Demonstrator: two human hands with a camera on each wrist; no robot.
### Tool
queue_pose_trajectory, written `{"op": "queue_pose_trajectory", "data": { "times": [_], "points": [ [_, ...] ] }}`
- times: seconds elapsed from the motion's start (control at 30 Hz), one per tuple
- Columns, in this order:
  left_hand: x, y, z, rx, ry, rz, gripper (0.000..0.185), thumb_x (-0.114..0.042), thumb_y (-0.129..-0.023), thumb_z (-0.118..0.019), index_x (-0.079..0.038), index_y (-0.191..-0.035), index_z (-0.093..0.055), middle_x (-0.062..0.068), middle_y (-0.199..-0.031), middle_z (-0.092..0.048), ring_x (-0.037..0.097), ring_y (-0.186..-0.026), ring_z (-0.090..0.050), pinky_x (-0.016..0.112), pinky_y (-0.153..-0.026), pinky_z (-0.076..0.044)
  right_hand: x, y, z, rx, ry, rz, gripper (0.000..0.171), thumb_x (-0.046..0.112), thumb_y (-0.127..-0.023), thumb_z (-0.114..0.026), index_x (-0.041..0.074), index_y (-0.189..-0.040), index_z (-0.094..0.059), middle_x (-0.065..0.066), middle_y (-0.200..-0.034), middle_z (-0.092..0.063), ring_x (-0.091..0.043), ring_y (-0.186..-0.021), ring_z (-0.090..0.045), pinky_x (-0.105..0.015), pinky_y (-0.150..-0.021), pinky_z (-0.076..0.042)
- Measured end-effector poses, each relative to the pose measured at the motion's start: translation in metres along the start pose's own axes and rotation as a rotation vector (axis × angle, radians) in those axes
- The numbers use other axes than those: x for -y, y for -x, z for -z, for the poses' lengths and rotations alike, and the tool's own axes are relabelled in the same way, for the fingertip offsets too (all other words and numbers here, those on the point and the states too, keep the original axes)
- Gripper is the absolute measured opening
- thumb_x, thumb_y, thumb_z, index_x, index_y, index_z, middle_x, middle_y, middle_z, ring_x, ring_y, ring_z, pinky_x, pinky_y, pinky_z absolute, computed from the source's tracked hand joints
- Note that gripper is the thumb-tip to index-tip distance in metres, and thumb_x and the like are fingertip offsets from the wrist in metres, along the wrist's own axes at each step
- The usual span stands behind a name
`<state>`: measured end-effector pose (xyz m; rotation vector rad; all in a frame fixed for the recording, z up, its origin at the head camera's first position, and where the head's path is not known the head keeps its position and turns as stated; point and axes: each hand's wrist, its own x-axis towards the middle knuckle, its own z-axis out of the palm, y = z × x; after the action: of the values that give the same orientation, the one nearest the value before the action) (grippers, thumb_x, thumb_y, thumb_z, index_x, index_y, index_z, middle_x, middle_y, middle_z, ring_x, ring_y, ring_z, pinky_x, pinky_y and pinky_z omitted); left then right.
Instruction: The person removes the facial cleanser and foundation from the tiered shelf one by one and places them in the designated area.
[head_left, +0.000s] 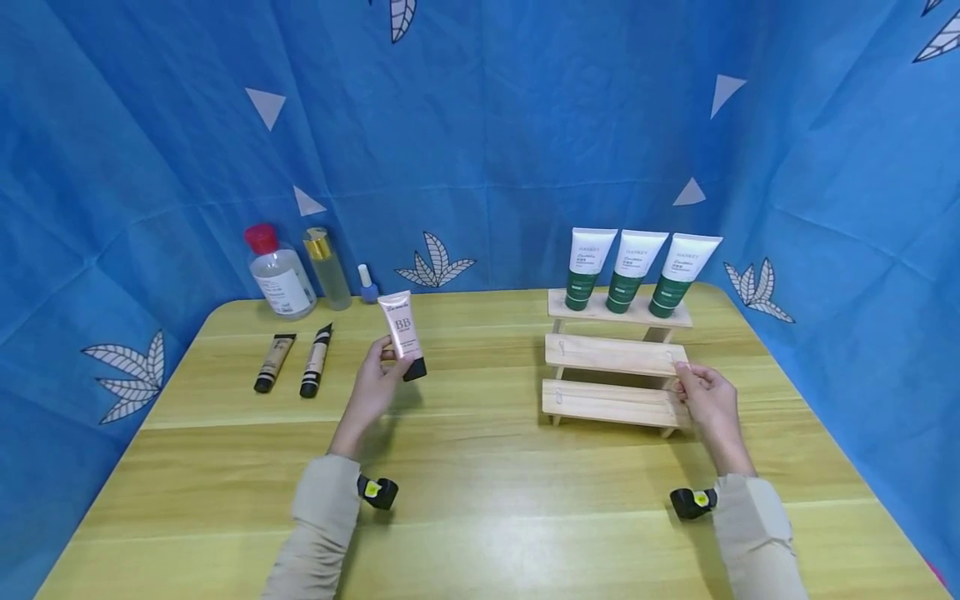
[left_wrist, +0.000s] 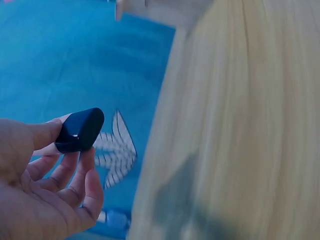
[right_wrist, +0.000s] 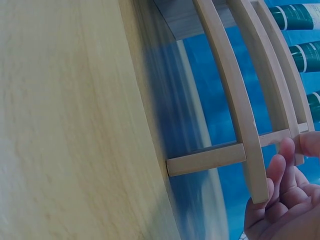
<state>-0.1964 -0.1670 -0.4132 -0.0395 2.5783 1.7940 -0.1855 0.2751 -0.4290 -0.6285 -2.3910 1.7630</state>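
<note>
Pink BB-cream tube with black cap (head_left: 401,333) pinched upright in my left hand (head_left: 372,385) | right hand (head_left: 705,398) seemingly gripping stepped pale wooden rack (head_left: 611,379) | steady rack, seat cap-down.

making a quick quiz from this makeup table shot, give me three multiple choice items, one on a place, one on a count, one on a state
1. Where do the green-and-white tubes stand?
A. on the top step of the wooden rack
B. on the bottom step
C. flat on the table

2. How many green-and-white tubes are there?
A. two
B. three
C. five

3. What is the left hand doing?
A. resting flat on the table
B. holding the pink BB tube with its black cap down
C. gripping the red-capped bottle

Answers:
1 A, they line the highest step.
2 B, three stand side by side.
3 B, fingers pinch the tube near its cap; the right hand grips the rack's right end.
</note>
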Motion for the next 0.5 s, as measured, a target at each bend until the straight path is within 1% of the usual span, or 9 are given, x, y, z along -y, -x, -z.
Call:
{"op": "queue_pose_trajectory", "data": {
  "times": [0.13, 0.2, 0.27, 0.37, 0.43, 0.5],
  "points": [
    [0.013, -0.004, 0.016, -0.016, -0.066, 0.057, 0.051, -0.016, -0.101, -0.045, 0.0, -0.146, -0.027, 0.022, -0.124, -0.047, 0.029, -0.103, -0.052, 0.033, -0.079, -0.045, -0.001, 0.001, 0.0, -0.004, 0.018, -0.002, 0.05, 0.039, -0.097, -0.05, -0.003, -0.123, -0.048, 0.017, -0.067, -0.057, 0.002, -0.063, -0.053, -0.014, -0.058, -0.046],
    [0.018, -0.005, 0.022, -0.023, -0.111, 0.076, 0.05, -0.015, -0.102, -0.043, -0.001, -0.147, -0.027, 0.022, -0.125, -0.047, 0.027, -0.101, -0.051, 0.029, -0.076, -0.042, -0.001, 0.001, 0.0, -0.003, 0.013, -0.001, 0.048, 0.038, -0.097, -0.05, -0.003, -0.122, -0.048, 0.017, -0.067, -0.057, 0.002, -0.063, -0.053, -0.014, -0.058, -0.046],
    [0.021, -0.006, 0.028, -0.035, -0.166, 0.077, 0.049, -0.015, -0.102, -0.042, 0.001, -0.146, -0.027, 0.023, -0.124, -0.047, 0.026, -0.097, -0.05, 0.028, -0.072, -0.041, -0.002, 0.001, 0.0, -0.002, 0.001, 0.0, 0.046, 0.037, -0.097, -0.05, -0.003, -0.12, -0.049, 0.017, -0.066, -0.057, 0.002, -0.062, -0.053, -0.014, -0.058, -0.046],
    [0.026, -0.008, 0.035, -0.051, -0.225, 0.06, 0.048, -0.011, -0.102, -0.041, 0.005, -0.145, -0.027, 0.026, -0.121, -0.048, 0.028, -0.093, -0.05, 0.029, -0.071, -0.04, -0.002, 0.001, 0.0, 0.001, -0.015, 0.004, 0.045, 0.036, -0.097, -0.051, -0.003, -0.119, -0.049, 0.016, -0.067, -0.058, 0.002, -0.062, -0.054, -0.014, -0.058, -0.047],
    [0.029, -0.011, 0.038, -0.056, -0.247, 0.048, 0.046, -0.009, -0.101, -0.04, 0.01, -0.143, -0.028, 0.028, -0.119, -0.049, 0.03, -0.094, -0.05, 0.032, -0.074, -0.042, -0.001, 0.001, 0.0, 0.0, -0.02, 0.005, 0.044, 0.035, -0.097, -0.051, -0.003, -0.119, -0.049, 0.016, -0.066, -0.058, 0.003, -0.062, -0.054, -0.014, -0.058, -0.047],
    [0.031, -0.014, 0.041, -0.05, -0.26, 0.054, 0.046, -0.007, -0.101, -0.039, 0.012, -0.142, -0.027, 0.031, -0.12, -0.049, 0.034, -0.099, -0.052, 0.037, -0.08, -0.045, -0.001, 0.001, 0.0, -0.002, -0.025, 0.005, 0.043, 0.035, -0.097, -0.051, -0.003, -0.118, -0.049, 0.017, -0.066, -0.058, 0.003, -0.062, -0.054, -0.013, -0.059, -0.047]
  ]
}}
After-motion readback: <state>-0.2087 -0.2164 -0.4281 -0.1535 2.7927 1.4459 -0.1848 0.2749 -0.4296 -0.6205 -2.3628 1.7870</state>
